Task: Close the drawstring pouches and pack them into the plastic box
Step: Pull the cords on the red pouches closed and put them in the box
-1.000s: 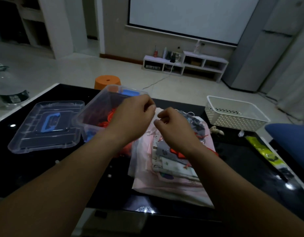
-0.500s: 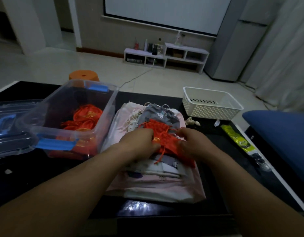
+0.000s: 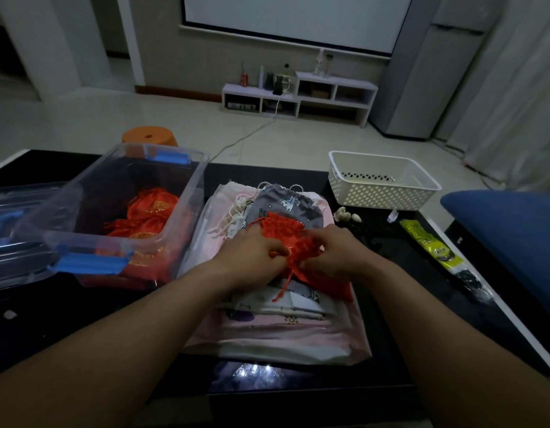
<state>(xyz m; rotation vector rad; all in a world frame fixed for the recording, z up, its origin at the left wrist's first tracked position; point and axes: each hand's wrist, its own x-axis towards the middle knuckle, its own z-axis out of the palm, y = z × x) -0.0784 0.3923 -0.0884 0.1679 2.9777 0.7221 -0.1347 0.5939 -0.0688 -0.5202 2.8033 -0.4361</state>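
- The left hand [image 3: 252, 257] and right hand [image 3: 338, 254] both gripped a red pouch [image 3: 286, 230], its cord dangling toward 6 o'clock.
- It lay atop a stack of flat pouches [image 3: 283, 335] on the black table [image 3: 51, 319].
- At 9 o'clock of the stack stood the open plastic box [image 3: 187, 193], holding packed red pouches [image 3: 143, 217].
- A white basket [image 3: 381, 196] sat at 1 o'clock; the lid [image 3: 7, 211] lay beyond the box at 9 o'clock.

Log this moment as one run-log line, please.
left hand, right hand: grip red pouch | plastic box: holds packed pouches
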